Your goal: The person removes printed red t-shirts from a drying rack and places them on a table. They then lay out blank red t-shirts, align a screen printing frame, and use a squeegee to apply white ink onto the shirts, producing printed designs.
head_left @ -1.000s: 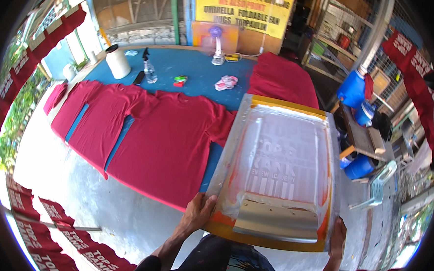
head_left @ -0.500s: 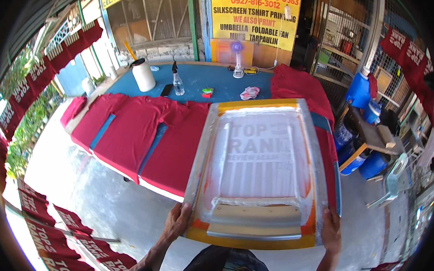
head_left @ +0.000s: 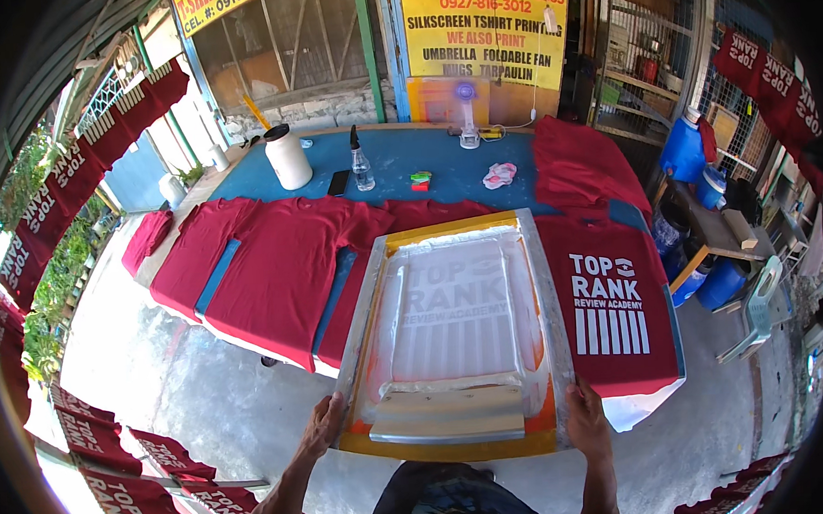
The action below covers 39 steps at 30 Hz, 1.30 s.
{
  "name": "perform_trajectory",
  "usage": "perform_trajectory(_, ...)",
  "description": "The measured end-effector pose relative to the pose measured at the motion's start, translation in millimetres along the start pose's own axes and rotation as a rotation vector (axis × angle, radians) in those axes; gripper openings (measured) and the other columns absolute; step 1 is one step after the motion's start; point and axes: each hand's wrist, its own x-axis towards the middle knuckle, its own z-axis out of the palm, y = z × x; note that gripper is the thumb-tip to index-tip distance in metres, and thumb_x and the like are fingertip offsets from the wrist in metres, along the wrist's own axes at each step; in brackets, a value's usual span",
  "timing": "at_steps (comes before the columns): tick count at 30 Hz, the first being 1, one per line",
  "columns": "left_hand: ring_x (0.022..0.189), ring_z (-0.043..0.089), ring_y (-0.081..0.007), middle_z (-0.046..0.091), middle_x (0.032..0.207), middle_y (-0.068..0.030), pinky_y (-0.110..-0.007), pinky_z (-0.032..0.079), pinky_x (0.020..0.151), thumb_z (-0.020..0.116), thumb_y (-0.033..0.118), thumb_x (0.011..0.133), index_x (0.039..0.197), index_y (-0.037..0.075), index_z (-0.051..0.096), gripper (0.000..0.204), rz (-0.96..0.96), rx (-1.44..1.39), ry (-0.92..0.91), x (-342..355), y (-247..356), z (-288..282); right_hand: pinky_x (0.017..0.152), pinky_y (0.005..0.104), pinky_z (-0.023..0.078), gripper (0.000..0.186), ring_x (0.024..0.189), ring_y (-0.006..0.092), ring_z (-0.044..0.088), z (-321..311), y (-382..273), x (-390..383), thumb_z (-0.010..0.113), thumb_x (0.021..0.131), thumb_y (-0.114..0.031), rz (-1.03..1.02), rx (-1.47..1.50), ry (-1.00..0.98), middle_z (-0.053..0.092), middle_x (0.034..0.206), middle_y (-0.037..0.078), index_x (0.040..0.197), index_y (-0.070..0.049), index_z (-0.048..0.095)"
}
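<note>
Low inside screen frame (head_left: 549, 324); squeegee (head_left: 448, 415)

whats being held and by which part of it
A framed printing screen, by its side edges close to the near corners: left hand at left, right hand at right.

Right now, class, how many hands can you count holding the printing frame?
2: the left hand at the left side of the frame, the right hand at its right side. I see no others.
</note>
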Motion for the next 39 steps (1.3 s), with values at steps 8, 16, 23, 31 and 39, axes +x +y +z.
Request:
perform_trajectory(8,0.083,0.055,-0.0147,0.058,0.083,-0.0058,-0.037,0.047,0.072,0.044,0.068,0.109,0.097,-0.003,0.061,0.074,0.109,-0.029,-0.076,105.6,4.7,-49.9,0.109,0.0379,0.048,0.047,0.125,0.0267,0.061,69.6,-39.6,42.1,0.048,0.117,-0.025,0.185,0.243,0.119,0.063,0.14,0.02,0.154,0.004,0.05)
perform_trajectory(16,0.082,0.06,-0.0298,0.062,0.086,-0.02,-0.046,0.049,0.076,0.049,0.061,0.109,0.103,-0.004,0.061,0.067,0.137,0.107,-0.046,160.1,1.0,-84.9,0.112,0.0321,0.042,0.052,0.127,0.0165,0.054,151.5,-5.1,58.0,0.051,0.116,-0.033,0.404,0.462,0.138,0.064,0.139,0.01,0.152,0.004,0.054)
perform_trajectory(23,0.089,0.067,-0.0386,0.067,0.091,-0.0254,-0.05,0.051,0.079,0.054,0.06,0.106,0.107,-0.004,0.061,0.064,0.022,0.093,-0.063,169.0,-5.3,-75.6,0.114,0.0349,0.043,0.057,0.129,0.0238,0.056,172.4,31.2,55.6,0.05,0.116,-0.038,0.436,0.391,0.118,0.063,0.143,0.018,0.151,0.007,0.054)
perform_trajectory(31,0.087,0.068,-0.0449,0.067,0.091,-0.0283,-0.053,0.051,0.078,0.058,0.057,0.105,0.107,-0.004,0.059,0.062,0.072,0.133,0.01,163.7,2.2,-53.2,0.109,0.0344,0.044,0.058,0.12,0.0208,0.055,170.0,53.0,60.5,0.05,0.116,-0.044,0.351,0.392,0.129,0.064,0.135,0.015,0.144,0.005,0.059)
perform_trajectory(39,0.076,0.067,-0.0375,0.064,0.078,-0.0236,-0.049,0.052,0.071,0.063,0.055,0.104,0.099,-0.004,0.057,0.059,0.197,0.195,0.065,163.1,10.7,-36.5,0.102,0.0342,0.047,0.052,0.112,0.0205,0.058,166.3,68.0,64.2,0.051,0.116,-0.037,0.366,0.359,0.141,0.068,0.124,0.014,0.143,0.006,0.06)
